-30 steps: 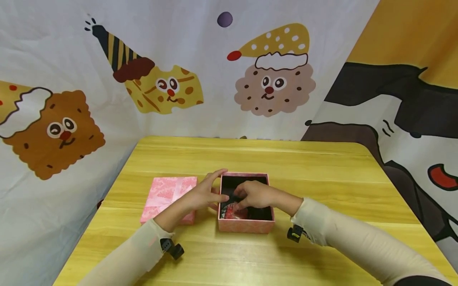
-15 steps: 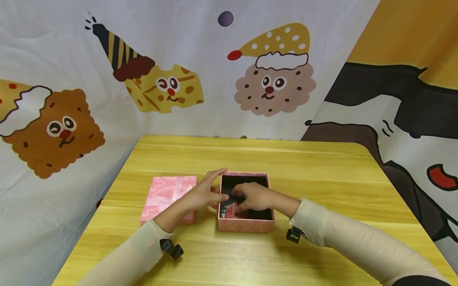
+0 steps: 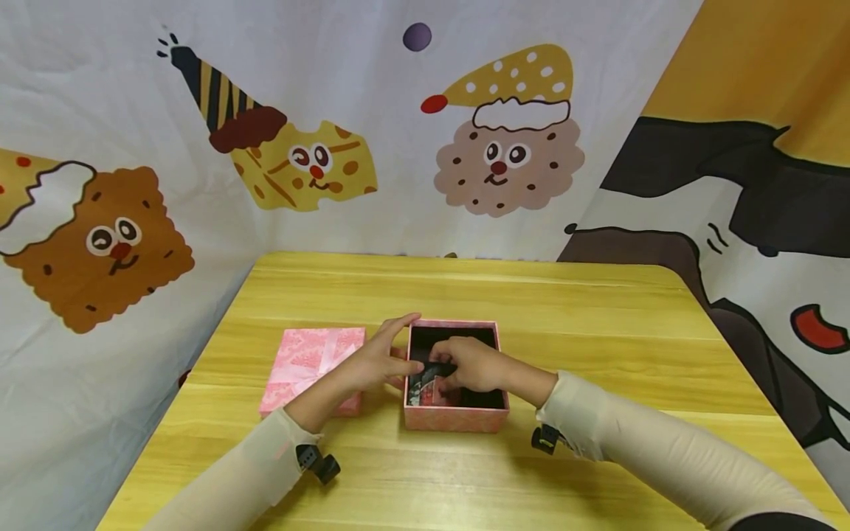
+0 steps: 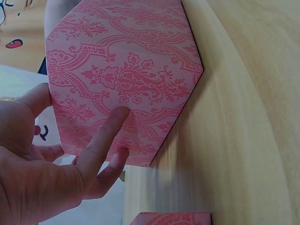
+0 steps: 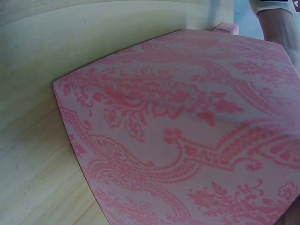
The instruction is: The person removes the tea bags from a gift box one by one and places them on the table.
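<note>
Open pink patterned box (image 3: 454, 421) sits mid-table (image 3: 598, 317), bow-topped lid (image 3: 308, 358) off, to its left. Left hand (image 3: 378, 361) grips box's left wall: thumb over rim, fingertips outside. Right hand (image 3: 474, 363) is inside, fingers bent down at a red-and-dark item (image 3: 423, 393) in the near-left part; can't tell if it's pinched. Step looks like handling that item; next move likely calls for steady box, sure fingertip hold.
</note>
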A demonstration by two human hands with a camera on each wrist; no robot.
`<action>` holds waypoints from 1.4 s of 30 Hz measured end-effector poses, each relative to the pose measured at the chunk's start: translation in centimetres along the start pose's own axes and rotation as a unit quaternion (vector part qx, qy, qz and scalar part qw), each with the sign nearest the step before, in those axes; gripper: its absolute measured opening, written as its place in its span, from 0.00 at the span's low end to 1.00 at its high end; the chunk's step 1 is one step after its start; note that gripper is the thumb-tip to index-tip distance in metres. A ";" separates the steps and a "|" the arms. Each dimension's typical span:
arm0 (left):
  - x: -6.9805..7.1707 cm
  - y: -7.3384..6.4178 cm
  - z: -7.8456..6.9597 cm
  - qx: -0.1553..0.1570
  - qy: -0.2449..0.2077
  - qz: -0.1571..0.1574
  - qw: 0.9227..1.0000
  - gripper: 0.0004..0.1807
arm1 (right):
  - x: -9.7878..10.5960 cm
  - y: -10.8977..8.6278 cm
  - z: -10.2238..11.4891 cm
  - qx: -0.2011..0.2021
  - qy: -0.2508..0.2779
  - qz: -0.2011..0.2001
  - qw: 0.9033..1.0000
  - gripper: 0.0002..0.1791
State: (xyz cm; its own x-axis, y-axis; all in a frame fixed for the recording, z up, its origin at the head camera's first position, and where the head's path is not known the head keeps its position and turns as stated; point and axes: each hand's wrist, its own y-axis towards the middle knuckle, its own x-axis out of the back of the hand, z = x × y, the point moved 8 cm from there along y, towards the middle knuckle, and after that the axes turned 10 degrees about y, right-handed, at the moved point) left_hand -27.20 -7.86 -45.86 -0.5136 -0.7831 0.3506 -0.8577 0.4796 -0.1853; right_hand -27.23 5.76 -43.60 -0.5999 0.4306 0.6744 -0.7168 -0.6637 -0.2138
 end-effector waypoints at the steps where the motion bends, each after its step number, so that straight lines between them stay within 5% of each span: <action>1: 0.0 0.0 0.0 0.000 0.001 0.001 1.000 0.50 | 0.0 0.0 0.0 0.003 0.001 0.001 1.000 0.15; 16: 0.1 -0.1 -0.2 0.002 0.030 -0.009 1.000 0.50 | -0.2 -0.3 0.0 0.012 0.032 0.035 0.999 0.09; 20: 0.1 -0.1 -0.2 0.001 0.018 -0.006 1.000 0.50 | -0.3 -0.2 -0.4 -0.016 0.101 0.052 0.993 0.05; 26: 0.0 -0.1 -0.1 -0.002 0.010 -0.001 1.000 0.50 | -0.7 -0.3 -1.0 -0.067 0.219 0.083 0.970 0.03; 42: 0.0 -0.1 0.2 -0.002 0.006 -0.005 1.000 0.49 | -1.0 -0.4 -0.7 -0.037 0.174 0.089 0.980 0.07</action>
State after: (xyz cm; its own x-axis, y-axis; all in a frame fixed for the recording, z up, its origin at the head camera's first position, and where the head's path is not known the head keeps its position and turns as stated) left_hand -27.11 -7.98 -46.01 -0.5053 -0.7827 0.3635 -0.8623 0.4738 -0.1785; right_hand -26.59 6.03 -44.65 -0.7938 0.5026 0.3424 -0.6054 -0.7068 -0.3659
